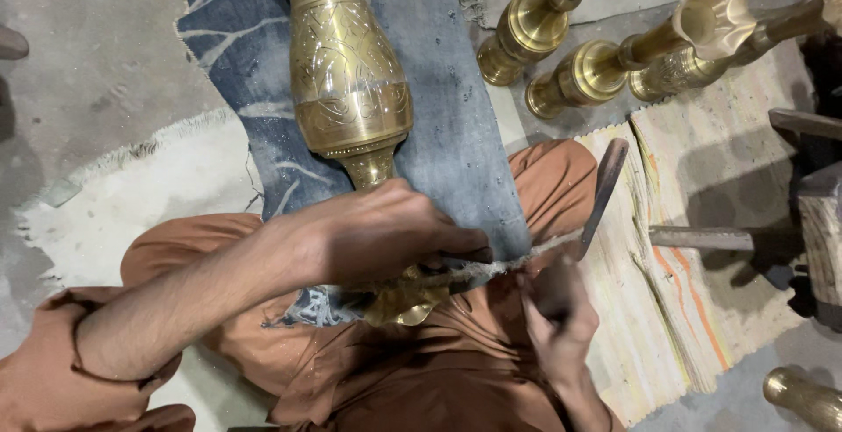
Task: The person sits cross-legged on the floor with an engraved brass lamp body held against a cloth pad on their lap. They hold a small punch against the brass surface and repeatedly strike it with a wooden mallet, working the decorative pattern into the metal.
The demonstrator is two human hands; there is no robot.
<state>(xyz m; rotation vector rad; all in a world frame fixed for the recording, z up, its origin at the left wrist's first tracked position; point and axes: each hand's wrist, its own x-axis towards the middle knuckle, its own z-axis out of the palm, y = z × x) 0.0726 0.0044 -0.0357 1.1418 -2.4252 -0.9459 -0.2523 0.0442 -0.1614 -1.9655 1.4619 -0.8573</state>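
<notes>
An engraved brass vase [351, 81] lies lengthwise on a strip of denim cloth [456, 134] over the person's lap, its body pointing away and its narrow neck under the left hand [377, 235], which is closed around the neck. Just right of the vase's fluted mouth [399, 305], the right hand [557, 314] pinches a thin frayed tool [500, 265] lying crosswise. Beyond the vase's right side, three more brass vases [605, 64] lie on the floor, with a dark file [603, 191] on a striped mat [693, 248].

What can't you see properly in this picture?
- Head view: the vase's flared end in the lap is mostly covered by the left hand.
- The vase's far end is cut off by the top edge.
- The right hand is blurred; what its fingers pinch is unclear.
</notes>
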